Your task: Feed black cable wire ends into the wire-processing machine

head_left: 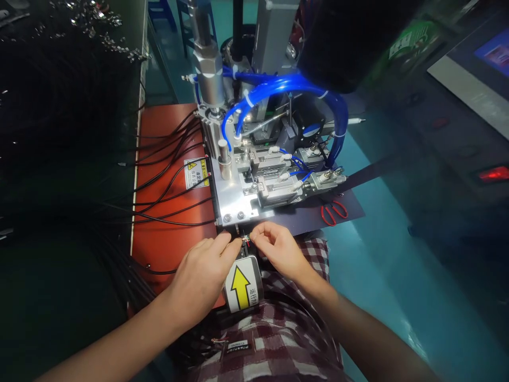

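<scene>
My left hand [204, 270] is closed in a pinch at the front of the machine, its thumb and forefinger at a small part [246, 239]. The part looks pale and metallic with a bit of red, too small to name. From the other side my right hand [280, 249] pinches close to the same part, thumb against forefinger. Both sets of fingertips hide most of what they hold. Just beyond them lies the machine's metal plate [234, 199] with two screws. Below the fingers sits a block with a yellow arrow label [240, 286].
Black cables [170, 215] cross the orange plate [159, 159] on the left. Blue air tubes [286, 84] arch over several small cylinders [278, 191]. Red-handled scissors [334, 213] lie on the dark sheet at right. A checkered garment [286, 334] covers my lap.
</scene>
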Action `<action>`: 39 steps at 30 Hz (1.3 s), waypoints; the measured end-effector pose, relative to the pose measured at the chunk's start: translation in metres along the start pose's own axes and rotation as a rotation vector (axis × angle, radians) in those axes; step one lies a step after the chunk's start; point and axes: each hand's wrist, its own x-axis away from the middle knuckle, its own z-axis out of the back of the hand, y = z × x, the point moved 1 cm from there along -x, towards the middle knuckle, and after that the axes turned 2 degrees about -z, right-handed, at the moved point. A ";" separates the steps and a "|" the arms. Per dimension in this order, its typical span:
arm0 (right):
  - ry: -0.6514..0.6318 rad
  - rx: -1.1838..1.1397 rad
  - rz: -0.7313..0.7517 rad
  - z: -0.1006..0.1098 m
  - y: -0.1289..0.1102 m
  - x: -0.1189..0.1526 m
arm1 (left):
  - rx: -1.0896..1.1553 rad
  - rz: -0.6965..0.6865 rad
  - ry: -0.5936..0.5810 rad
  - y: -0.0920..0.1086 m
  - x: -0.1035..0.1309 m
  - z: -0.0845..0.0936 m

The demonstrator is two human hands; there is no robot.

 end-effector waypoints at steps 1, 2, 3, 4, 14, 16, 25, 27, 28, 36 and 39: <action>0.000 0.004 0.005 0.000 0.000 0.000 | 0.008 0.001 0.006 -0.001 0.000 0.000; 0.000 0.011 0.010 -0.001 0.001 0.000 | 0.018 -0.001 0.017 -0.002 0.001 -0.001; 0.002 0.020 0.017 -0.001 0.001 0.000 | 0.030 -0.004 0.031 -0.003 0.001 -0.001; 0.006 0.029 0.024 -0.001 0.002 0.000 | 0.043 -0.009 0.046 -0.003 0.001 -0.002; 0.043 0.117 0.082 -0.001 0.003 0.000 | 0.063 -0.053 0.104 -0.005 0.003 -0.005; 0.043 0.120 0.081 -0.001 0.003 0.000 | 0.068 -0.055 0.107 -0.004 0.003 -0.004; 0.046 0.096 0.045 -0.001 0.001 0.001 | 0.068 -0.061 0.147 -0.005 0.002 -0.006; 0.053 0.106 0.049 -0.001 0.001 0.001 | 0.074 -0.065 0.157 -0.005 0.002 -0.006; 0.055 0.110 0.051 -0.001 0.002 0.001 | 0.080 -0.068 0.159 -0.006 0.002 -0.006; 0.039 0.054 0.021 -0.002 0.002 0.000 | 0.056 -0.056 0.151 -0.005 0.000 -0.005; 0.022 0.012 -0.008 0.000 0.002 0.000 | 0.000 -0.031 0.118 -0.004 0.000 -0.003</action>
